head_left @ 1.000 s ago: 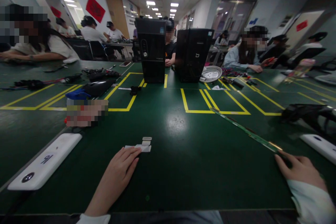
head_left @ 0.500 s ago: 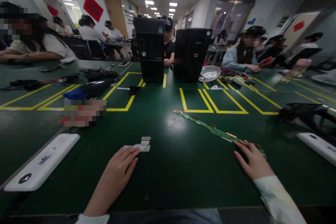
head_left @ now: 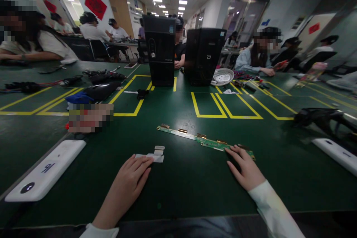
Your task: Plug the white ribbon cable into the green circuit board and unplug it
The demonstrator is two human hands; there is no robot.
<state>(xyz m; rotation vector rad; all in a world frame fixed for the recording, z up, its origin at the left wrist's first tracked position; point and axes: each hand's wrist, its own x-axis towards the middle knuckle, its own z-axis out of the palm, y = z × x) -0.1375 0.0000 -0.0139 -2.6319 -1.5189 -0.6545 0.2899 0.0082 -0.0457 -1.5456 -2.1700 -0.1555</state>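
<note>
Circuit board (head_left: 189,136): long green strip, slantwise on the green surface (head_left: 189,189).
Right hand (head_left: 243,165): grip loosely open, fingertips resting on the board's right end.
Left hand (head_left: 134,174): left of the board, grip relaxed and open, I see, fingers atop a white ribbon-like piece (head_left: 158,157).

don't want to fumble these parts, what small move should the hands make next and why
Probably the right hand should ease the green circuit strip slightly toward the white ribbon piece: its fingers rest on the strip's near end, the left hand rests on the ribbon piece, and a gap of green tabletop separates the two parts.
</note>
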